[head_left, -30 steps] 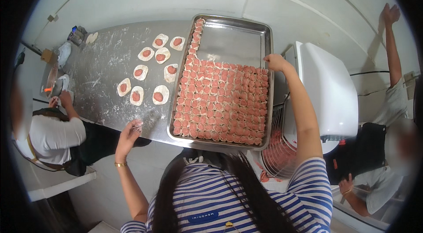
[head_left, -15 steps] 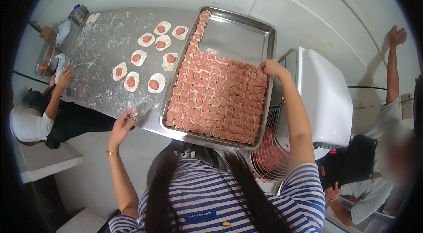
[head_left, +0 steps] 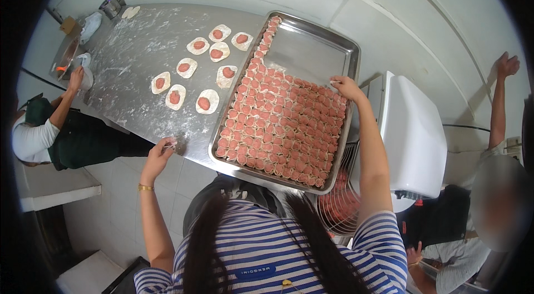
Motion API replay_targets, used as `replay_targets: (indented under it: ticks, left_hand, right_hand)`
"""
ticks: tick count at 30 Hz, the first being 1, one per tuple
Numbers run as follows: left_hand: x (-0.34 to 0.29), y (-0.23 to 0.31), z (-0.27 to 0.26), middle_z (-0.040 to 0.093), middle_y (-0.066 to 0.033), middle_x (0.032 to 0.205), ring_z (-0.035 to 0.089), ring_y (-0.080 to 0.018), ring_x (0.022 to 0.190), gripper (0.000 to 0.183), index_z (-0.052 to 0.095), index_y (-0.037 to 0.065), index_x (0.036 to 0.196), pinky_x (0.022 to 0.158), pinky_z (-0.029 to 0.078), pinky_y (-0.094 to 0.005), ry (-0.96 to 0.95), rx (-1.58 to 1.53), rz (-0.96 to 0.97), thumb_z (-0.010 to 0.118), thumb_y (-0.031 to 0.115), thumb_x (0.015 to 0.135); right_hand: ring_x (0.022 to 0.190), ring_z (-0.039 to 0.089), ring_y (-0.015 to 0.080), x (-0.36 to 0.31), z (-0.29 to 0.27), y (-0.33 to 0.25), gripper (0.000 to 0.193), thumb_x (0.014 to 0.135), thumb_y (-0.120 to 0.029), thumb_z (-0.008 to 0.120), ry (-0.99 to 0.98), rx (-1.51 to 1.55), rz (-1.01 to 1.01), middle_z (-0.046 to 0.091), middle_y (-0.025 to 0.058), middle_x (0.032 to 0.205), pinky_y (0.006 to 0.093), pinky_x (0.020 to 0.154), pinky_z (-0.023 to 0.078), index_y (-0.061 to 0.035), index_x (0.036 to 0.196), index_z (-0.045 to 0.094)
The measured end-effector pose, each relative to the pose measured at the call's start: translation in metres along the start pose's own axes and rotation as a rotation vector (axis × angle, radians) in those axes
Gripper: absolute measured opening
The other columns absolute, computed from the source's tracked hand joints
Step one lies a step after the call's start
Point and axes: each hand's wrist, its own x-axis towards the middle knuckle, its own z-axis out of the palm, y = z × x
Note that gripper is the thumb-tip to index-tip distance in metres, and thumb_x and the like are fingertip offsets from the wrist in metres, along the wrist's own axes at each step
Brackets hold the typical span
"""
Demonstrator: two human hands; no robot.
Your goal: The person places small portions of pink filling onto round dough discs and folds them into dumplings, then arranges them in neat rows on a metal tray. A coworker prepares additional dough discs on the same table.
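A deep metal tray (head_left: 321,33) lies tilted on the right part of the steel table, with tight rows of open-topped meat dumplings (head_left: 278,121) in pleated pale wrappers. At the right end of the farthest full row, my right hand (head_left: 349,89) pinches a pale-edged dumpling, mostly hidden by the fingers. My left hand (head_left: 159,156) is beside the table's near edge, left of the tray. Its fingers are curled together, whitish at the tips; what they hold, if anything, is too small to name. Several flat round wrappers (head_left: 207,94) topped with pink filling lie left of the tray.
Flour streaks the steel table (head_left: 139,55). A person (head_left: 61,121) stands at its left end by a metal bowl (head_left: 68,55). Right of the tray are a white machine (head_left: 414,132) and a wire rack (head_left: 336,199) over pink meat. Another person (head_left: 456,221) is farther right.
The whole view has shifted, with the table appearing farther right. My hands stay nearly where they were by the tray and table edge. The person at the left has moved a hand.
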Motion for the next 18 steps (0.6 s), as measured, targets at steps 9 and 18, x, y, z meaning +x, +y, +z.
replay_targets:
  ticks: [9, 18]
  left_hand:
    - [0.013, 0.0, 0.019, 0.067, -0.0141, 0.092, 0.066, -0.0202, 0.083, 0.027, 0.062, 0.002, 0.105, 0.073, 0.05, -0.0299, 0.259, 0.123, -0.048, 0.06, 0.013, 0.081]
    - [0.103, -0.044, 0.009, 0.064, -0.0208, 0.092, 0.062, -0.0343, 0.085, 0.025, 0.065, 0.001, 0.096, 0.078, 0.049, -0.0395, 0.651, 0.236, -0.088, 0.067, 0.014, 0.075]
  right_hand:
    - [0.069, 0.058, 0.0084, 0.037, 0.088, -0.075, 0.014, 0.078, -0.008, 0.066, 0.18, 0.488, -0.465, 0.064, 0.0017, 0.076, 0.0246, 0.065, 0.047, -0.0047, 0.091, 0.066]
    - [0.076, 0.059, 0.0106, -0.028, 0.216, -0.222, 0.016, 0.076, 0.001, 0.059, -0.209, 0.533, -0.557, 0.065, 0.0043, 0.082, 0.0251, 0.07, 0.047, -0.0006, 0.091, 0.064]
